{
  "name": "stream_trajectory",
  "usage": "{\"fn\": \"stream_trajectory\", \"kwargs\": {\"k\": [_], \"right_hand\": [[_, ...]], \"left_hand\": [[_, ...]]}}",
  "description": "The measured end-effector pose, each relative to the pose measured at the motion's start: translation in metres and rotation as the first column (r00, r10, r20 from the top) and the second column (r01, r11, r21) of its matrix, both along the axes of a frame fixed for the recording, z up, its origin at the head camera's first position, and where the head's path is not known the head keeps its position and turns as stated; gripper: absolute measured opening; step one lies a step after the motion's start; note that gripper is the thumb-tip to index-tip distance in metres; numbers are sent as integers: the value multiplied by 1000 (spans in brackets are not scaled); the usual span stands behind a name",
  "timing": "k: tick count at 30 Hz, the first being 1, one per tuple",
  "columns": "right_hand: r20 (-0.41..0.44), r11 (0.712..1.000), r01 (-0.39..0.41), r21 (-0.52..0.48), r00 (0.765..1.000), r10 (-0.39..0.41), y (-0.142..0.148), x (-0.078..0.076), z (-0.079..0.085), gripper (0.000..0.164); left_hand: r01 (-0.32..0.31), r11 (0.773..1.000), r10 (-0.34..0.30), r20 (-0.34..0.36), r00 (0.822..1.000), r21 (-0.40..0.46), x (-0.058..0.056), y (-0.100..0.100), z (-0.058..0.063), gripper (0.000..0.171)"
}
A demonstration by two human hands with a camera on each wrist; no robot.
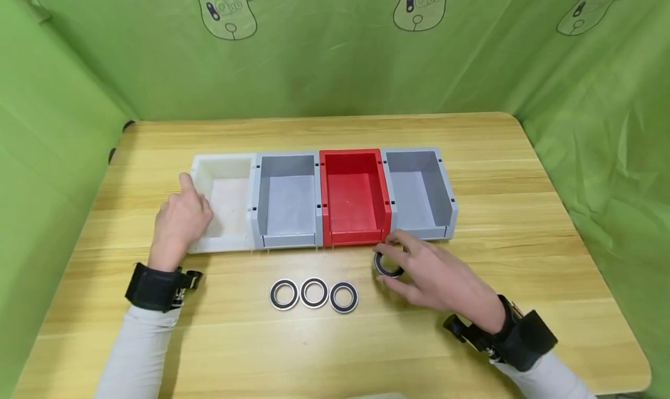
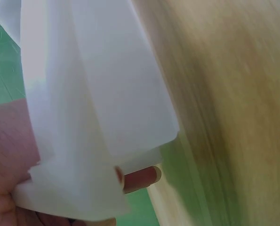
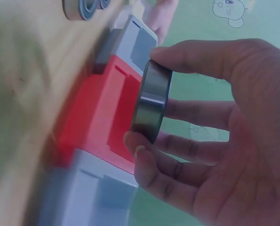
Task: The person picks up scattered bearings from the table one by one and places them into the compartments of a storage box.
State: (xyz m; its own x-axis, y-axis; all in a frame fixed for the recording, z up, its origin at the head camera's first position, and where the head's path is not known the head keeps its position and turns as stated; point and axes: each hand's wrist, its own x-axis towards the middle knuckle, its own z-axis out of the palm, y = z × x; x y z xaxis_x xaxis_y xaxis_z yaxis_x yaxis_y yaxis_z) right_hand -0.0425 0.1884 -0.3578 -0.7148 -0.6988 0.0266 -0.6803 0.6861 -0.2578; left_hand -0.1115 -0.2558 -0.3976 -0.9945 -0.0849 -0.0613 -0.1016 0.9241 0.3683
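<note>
Nearest us come our pale sleeves (image 1: 137, 349), each ending in a black strap (image 1: 149, 287) with a small camera. Beyond, green cloth (image 1: 340, 79) walls the space at the back and both sides, the back printed with cartoon outlines (image 1: 230, 18). The bench (image 1: 513, 224) is wood-grained, its right-hand corners rounded. On it four bins stand side by side: a white bin (image 1: 230, 204), a grey bin (image 1: 291, 207), a red bin (image 1: 349, 204) and, at the right end, a second grey bin (image 1: 412, 201). Our left grip (image 1: 183, 216) is clamped on the white bin's outer side wall. Our right grip (image 1: 437, 271) pinches one bearing ring (image 3: 152, 101) between thumb and fingertips, just in front of where the red bin meets its right-hand neighbour; the ring seems lifted. Three more rings (image 1: 303, 293) lie flat in a row, nearer us. We judge the step in hand to be handling that single ring while the left steadies the bins. Any next move calls for a secure pinch and enough height to clear the front lips.
</note>
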Motion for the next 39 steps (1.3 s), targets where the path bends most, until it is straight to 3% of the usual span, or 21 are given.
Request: {"fn": "stream_trajectory", "kwargs": {"k": [9,22,29,39], "right_hand": [[-83,999,-9,-41,997,6,6,-17,18,49],[-128,994,62,-87,989,-73,18,-40,40,46],[-194,988,66,-139,977,-93,26,-56,49,45],[-201,980,112,-166,969,-145,32,-79,51,41]], "left_hand": [[-9,1000,9,5,1000,-11,-1,0,2,33],[-20,1000,21,30,999,-19,-3,2,2,35],[-22,1000,22,25,999,-22,-2,2,1,33],[-20,1000,20,1,1000,-23,0,2,0,31]]}}
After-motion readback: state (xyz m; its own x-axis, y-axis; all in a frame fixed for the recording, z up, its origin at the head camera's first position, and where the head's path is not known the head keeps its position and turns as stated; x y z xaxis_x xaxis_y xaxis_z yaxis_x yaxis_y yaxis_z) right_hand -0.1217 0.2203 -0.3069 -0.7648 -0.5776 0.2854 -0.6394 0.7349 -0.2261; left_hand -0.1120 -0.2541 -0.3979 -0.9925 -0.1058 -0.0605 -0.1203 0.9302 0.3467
